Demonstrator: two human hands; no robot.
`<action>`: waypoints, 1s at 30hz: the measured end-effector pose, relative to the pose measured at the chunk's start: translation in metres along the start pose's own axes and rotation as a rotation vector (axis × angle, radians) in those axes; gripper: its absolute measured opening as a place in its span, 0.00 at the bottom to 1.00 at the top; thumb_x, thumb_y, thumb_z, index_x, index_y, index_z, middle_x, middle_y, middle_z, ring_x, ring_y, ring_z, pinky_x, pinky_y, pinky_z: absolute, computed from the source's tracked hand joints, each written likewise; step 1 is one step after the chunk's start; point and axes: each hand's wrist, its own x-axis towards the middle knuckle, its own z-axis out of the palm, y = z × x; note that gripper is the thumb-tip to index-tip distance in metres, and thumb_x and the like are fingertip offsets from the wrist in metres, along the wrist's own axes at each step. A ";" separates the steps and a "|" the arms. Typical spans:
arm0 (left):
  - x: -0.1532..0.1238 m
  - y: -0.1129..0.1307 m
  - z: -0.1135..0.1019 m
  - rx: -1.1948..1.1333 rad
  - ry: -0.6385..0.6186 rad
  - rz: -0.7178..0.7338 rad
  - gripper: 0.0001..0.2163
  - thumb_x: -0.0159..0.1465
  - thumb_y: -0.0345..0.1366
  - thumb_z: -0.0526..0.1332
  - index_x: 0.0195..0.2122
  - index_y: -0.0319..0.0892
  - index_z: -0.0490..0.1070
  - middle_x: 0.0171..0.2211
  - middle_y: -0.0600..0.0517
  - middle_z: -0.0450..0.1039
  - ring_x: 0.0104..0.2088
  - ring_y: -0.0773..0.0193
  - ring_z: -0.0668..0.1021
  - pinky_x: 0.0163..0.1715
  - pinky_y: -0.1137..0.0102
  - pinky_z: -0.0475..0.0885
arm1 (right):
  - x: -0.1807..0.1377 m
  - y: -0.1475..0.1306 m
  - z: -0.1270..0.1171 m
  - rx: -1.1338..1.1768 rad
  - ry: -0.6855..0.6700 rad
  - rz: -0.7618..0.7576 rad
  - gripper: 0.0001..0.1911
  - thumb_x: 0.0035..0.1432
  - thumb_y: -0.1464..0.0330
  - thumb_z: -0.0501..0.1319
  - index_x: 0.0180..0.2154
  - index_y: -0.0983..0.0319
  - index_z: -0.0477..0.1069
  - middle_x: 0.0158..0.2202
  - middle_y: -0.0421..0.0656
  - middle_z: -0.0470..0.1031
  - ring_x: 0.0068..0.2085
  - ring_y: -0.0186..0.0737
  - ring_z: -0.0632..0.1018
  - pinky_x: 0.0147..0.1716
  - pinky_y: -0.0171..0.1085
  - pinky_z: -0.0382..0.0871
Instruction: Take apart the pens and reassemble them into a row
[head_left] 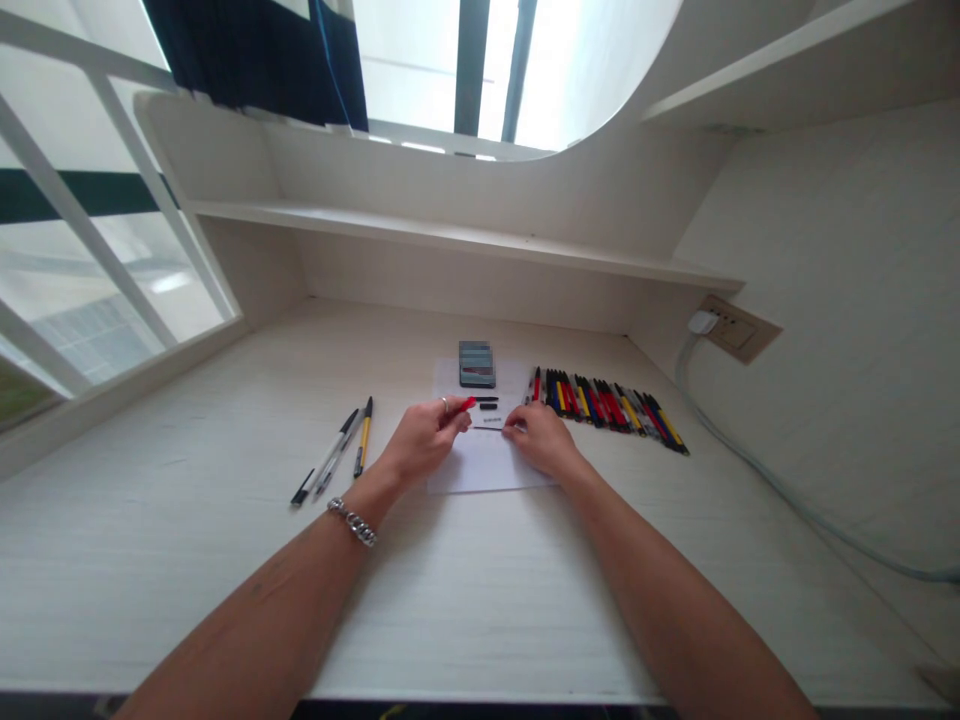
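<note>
My left hand (pixel 429 438) is closed around a small red pen part (pixel 468 404), whose tip sticks out past the fingers. Pinched in the fingers of my right hand (pixel 541 436) is the end of a thin dark rod (pixel 489 429), like a pen refill, pointing toward my left hand. Both hands are over a white sheet of paper (pixel 480 474). Between them lie a short black pen part (pixel 488 406), a longer black piece just beyond it, and a small spring-like piece (pixel 492 420). A grey-blue flat case (pixel 477 364) stands at the paper's far edge.
Many pens (pixel 611 402) in red, yellow, black and blue lie in a row on the right. To the left are a yellow pen (pixel 364 436) and clear pens (pixel 330 458) with black ends. A white cable (pixel 750 466) runs from a wall socket (pixel 739 328) along the right wall.
</note>
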 end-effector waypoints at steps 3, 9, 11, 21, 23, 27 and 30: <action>0.000 -0.003 -0.001 0.021 0.001 0.013 0.10 0.63 0.35 0.54 0.36 0.41 0.74 0.29 0.52 0.76 0.30 0.67 0.75 0.33 0.73 0.67 | -0.002 -0.002 0.001 -0.024 -0.028 -0.010 0.04 0.53 0.68 0.62 0.29 0.60 0.76 0.34 0.48 0.74 0.37 0.43 0.73 0.36 0.37 0.61; 0.002 -0.007 -0.001 -0.014 -0.002 -0.042 0.15 0.62 0.33 0.54 0.49 0.40 0.72 0.31 0.51 0.76 0.31 0.67 0.75 0.33 0.73 0.68 | -0.007 0.001 -0.014 0.266 0.055 0.009 0.07 0.57 0.71 0.56 0.34 0.61 0.73 0.30 0.43 0.76 0.33 0.38 0.74 0.33 0.35 0.63; 0.002 -0.007 -0.002 -0.011 -0.009 -0.060 0.15 0.62 0.32 0.54 0.48 0.40 0.73 0.33 0.50 0.77 0.32 0.66 0.76 0.35 0.72 0.68 | -0.009 0.000 -0.022 0.389 0.108 -0.031 0.09 0.57 0.70 0.56 0.36 0.61 0.74 0.33 0.43 0.77 0.35 0.38 0.75 0.35 0.35 0.65; 0.002 -0.008 -0.002 0.007 -0.016 -0.065 0.15 0.61 0.32 0.55 0.47 0.40 0.74 0.38 0.46 0.78 0.39 0.61 0.77 0.42 0.67 0.70 | -0.015 -0.014 -0.033 0.384 0.178 -0.148 0.08 0.56 0.70 0.58 0.35 0.59 0.77 0.36 0.43 0.78 0.37 0.40 0.76 0.38 0.38 0.67; 0.002 -0.008 -0.002 0.003 -0.019 -0.062 0.15 0.62 0.32 0.55 0.48 0.40 0.74 0.40 0.45 0.78 0.40 0.60 0.78 0.43 0.66 0.70 | -0.016 -0.013 -0.033 0.348 0.176 -0.162 0.09 0.57 0.71 0.58 0.35 0.58 0.77 0.35 0.43 0.78 0.36 0.39 0.76 0.38 0.37 0.67; 0.001 -0.010 -0.001 0.039 -0.031 -0.019 0.15 0.62 0.32 0.55 0.48 0.41 0.74 0.43 0.45 0.77 0.41 0.60 0.77 0.44 0.67 0.69 | -0.017 -0.015 -0.035 0.263 0.185 -0.205 0.09 0.58 0.71 0.58 0.35 0.58 0.77 0.33 0.43 0.77 0.35 0.39 0.75 0.38 0.37 0.66; 0.000 -0.010 0.000 0.094 -0.059 0.016 0.14 0.61 0.32 0.57 0.47 0.42 0.75 0.37 0.46 0.78 0.36 0.61 0.77 0.38 0.68 0.69 | -0.018 -0.020 -0.036 0.228 0.189 -0.257 0.10 0.59 0.72 0.57 0.36 0.58 0.77 0.34 0.44 0.76 0.37 0.39 0.74 0.40 0.38 0.66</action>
